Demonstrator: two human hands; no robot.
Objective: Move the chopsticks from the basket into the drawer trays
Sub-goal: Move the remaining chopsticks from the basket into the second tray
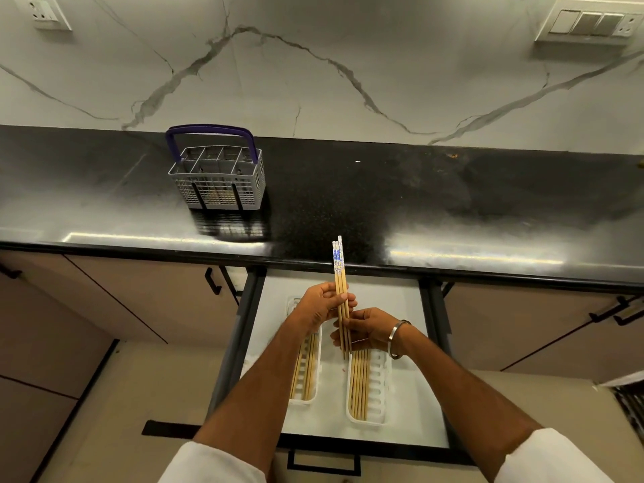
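Observation:
A small bundle of wooden chopsticks (340, 273) with blue-and-white patterned tops stands nearly upright above the open drawer (407, 298). My left hand (322, 303) grips the bundle at mid-length and my right hand (366, 329) grips its lower ends. Below, two white slotted trays lie in the drawer: the left tray (315, 395) and the right tray (378, 388), each holding several chopsticks lying lengthwise. The grey cutlery basket (217, 179) with a purple handle stands on the black counter at the back left; a few chopsticks show through its mesh.
The black counter (453, 203) runs across the view, its front edge just above the drawer. Cabinet doors with black handles (212, 280) flank the drawer on both sides. A marble wall rises behind, with switch plates (592, 20) at top right.

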